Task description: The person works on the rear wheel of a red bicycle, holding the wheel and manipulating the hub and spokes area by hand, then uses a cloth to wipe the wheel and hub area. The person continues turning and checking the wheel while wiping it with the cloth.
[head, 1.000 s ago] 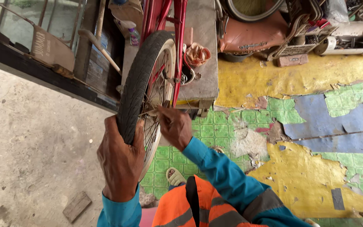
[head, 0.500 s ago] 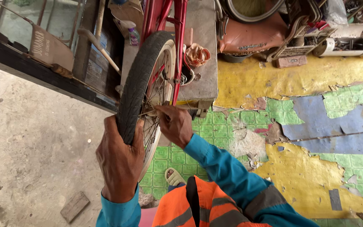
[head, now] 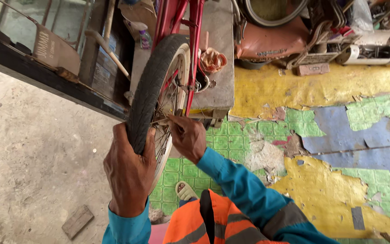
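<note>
Left hand [head: 129, 174] gripping black tyre [head: 152, 86] of bicycle wheel, fingers wrapping over tread at lower end. Right hand [head: 188, 138] reaching into spokes [head: 168, 101] just beside rim, fingertips pinching narrow on something thin, what exactly cannot tell. Wheel sitting upright in red frame [head: 194, 49], beside grey concrete block [head: 217, 81], above green patterned floor [head: 231, 140]

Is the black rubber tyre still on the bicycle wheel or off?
On: the black rubber tyre wraps the pale wheel rim, with the left hand gripping it.
</note>
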